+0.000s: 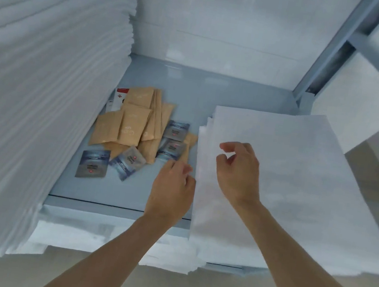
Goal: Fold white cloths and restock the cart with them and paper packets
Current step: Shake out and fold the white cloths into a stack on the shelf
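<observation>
Fingers of both hands, left (171, 190) and right (238, 170), hang loosely curled, holding nothing, over the folded cloths' (300, 184) left edge on the cart shelf (191, 94); paper packets (135, 123) lie just beside, a tall cloth stack (31, 95) beyond.

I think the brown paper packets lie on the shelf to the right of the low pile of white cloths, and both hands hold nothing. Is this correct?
Not quite. In the head view the brown paper packets lie to the left of the low pile of white cloths, not the right. The rest stands: the left hand and right hand hold nothing.
</observation>
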Available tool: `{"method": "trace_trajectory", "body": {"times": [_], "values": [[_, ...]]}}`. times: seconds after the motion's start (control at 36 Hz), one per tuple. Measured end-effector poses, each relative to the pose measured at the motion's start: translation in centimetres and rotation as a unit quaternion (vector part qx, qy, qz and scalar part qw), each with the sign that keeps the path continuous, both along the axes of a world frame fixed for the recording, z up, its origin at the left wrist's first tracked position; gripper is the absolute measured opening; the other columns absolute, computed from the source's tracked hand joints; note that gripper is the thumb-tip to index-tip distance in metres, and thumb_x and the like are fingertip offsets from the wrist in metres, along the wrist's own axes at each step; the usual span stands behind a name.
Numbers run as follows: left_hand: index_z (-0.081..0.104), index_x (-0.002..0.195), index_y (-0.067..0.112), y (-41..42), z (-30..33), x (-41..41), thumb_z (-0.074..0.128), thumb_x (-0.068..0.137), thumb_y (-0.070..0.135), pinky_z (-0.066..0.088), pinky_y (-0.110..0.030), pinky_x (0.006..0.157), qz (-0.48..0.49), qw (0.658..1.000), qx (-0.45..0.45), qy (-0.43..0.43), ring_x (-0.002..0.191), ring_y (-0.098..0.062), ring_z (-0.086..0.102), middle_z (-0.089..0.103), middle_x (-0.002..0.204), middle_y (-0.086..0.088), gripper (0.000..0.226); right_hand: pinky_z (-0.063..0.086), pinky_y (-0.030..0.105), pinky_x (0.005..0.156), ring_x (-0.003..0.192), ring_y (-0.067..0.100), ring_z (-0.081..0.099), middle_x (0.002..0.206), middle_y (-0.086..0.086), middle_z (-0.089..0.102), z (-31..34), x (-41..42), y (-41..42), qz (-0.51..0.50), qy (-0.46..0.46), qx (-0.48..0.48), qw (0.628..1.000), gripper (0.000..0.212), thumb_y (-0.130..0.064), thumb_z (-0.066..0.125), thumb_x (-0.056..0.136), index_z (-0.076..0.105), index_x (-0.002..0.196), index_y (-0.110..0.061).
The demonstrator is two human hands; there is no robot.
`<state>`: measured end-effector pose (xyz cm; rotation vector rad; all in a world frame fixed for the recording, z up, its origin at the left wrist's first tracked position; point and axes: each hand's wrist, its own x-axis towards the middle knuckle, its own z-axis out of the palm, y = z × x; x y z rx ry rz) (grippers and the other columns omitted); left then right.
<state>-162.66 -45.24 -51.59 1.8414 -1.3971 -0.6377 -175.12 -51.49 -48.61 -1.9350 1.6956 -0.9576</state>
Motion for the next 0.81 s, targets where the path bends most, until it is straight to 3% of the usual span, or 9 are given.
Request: {"method": "trace_trajectory", "body": {"times": [0.06, 0.14, 0.25, 0.42, 0.53, 0.61, 0.67, 0.81], "values": [[0.060, 0.118, 0.010, -0.1, 0.0, -2.1, 0.055, 0.096, 0.019, 0.038, -0.024, 0.085, 0.008, 0.998, 0.059, 0.015, 0.105, -0.023, 0.058, 0.056, 0.119, -0.005, 0.025, 0.039, 0.017, 0.086, 0.088, 0.017, 0.062, 0.117, 0.004, 0.057, 0.9, -3.6, 0.1, -0.032, 0.031, -0.003, 0.999, 0.027, -0.007, 0.056, 0.090, 0.067, 0.114, -0.010], [0.055, 0.128, 0.009, 0.1, 0.2, -4.6, 0.058, 0.096, 0.029, 0.037, -0.024, 0.084, 0.012, 0.991, 0.128, 0.039, 0.107, -0.023, 0.055, 0.054, 0.129, -0.008, 0.038, 0.042, 0.031, 0.093, 0.112, 0.025, 0.052, 0.120, 0.008, 0.056, 1.9, -9.4, 0.6, -0.085, 0.112, -0.003, 0.990, 0.029, -0.009, 0.053, 0.090, 0.065, 0.117, -0.009], [0.044, 0.139, 0.004, 0.4, 0.7, -6.5, 0.065, 0.091, 0.040, 0.041, -0.045, 0.106, 0.043, 0.981, 0.179, 0.066, 0.128, -0.032, 0.045, 0.044, 0.140, -0.015, 0.063, 0.037, 0.039, 0.100, 0.117, 0.033, 0.045, 0.125, 0.015, 0.055, 2.5, -16.0, 1.6, -0.155, 0.217, 0.027, 0.963, 0.034, -0.012, 0.050, 0.091, 0.062, 0.122, -0.007], [0.029, 0.146, -0.002, 1.1, 1.4, -8.1, 0.069, 0.083, 0.059, 0.039, -0.051, 0.107, 0.110, 0.956, 0.262, 0.074, 0.135, -0.039, 0.037, 0.033, 0.148, -0.019, 0.097, 0.028, 0.044, 0.106, 0.128, 0.035, 0.038, 0.138, 0.015, 0.046, 2.5, -21.0, 3.3, -0.211, 0.217, 0.105, 0.947, 0.052, -0.037, 0.053, 0.095, 0.049, 0.138, -0.008], [0.037, 0.141, -0.001, 1.3, 1.1, -8.1, 0.072, 0.076, 0.065, 0.044, -0.050, 0.103, 0.130, 0.937, 0.298, 0.126, 0.125, -0.039, 0.048, 0.048, 0.139, -0.018, 0.099, 0.039, 0.048, 0.102, 0.127, 0.039, 0.044, 0.139, 0.018, 0.045, 1.9, -22.5, 4.1, -0.219, 0.092, 0.210, 0.948, 0.077, -0.060, 0.052, 0.092, 0.035, 0.145, -0.007], [0.048, 0.121, 0.002, 1.6, 1.1, -7.9, 0.075, 0.075, 0.062, 0.046, -0.041, 0.083, 0.109, 0.932, 0.296, 0.180, 0.095, -0.031, 0.055, 0.057, 0.103, -0.007, 0.080, 0.043, 0.040, 0.087, 0.119, 0.038, 0.054, 0.131, 0.017, 0.056, 1.2, -23.2, 4.4, -0.216, 0.053, 0.242, 0.944, 0.083, -0.068, 0.049, 0.090, 0.036, 0.142, -0.006], [0.047, 0.105, 0.010, 1.8, 0.8, -7.6, 0.078, 0.073, 0.059, 0.041, -0.039, 0.077, 0.105, 0.928, 0.293, 0.202, 0.084, -0.025, 0.049, 0.048, 0.082, 0.002, 0.067, 0.042, 0.039, 0.084, 0.116, 0.037, 0.056, 0.128, 0.015, 0.058, 1.0, -23.5, 4.3, -0.212, 0.047, 0.241, 0.946, 0.083, -0.070, 0.050, 0.088, 0.038, 0.141, -0.007], [0.049, 0.099, 0.012, 2.2, 0.5, -6.7, 0.086, 0.066, 0.054, 0.037, -0.033, 0.068, 0.115, 0.914, 0.295, 0.255, 0.074, -0.016, 0.047, 0.051, 0.087, 0.002, 0.066, 0.046, 0.036, 0.079, 0.101, 0.032, 0.058, 0.117, 0.011, 0.062, 1.1, -23.9, 4.2, -0.219, 0.041, 0.267, 0.938, 0.082, -0.073, 0.057, 0.081, 0.048, 0.129, -0.007]]}}
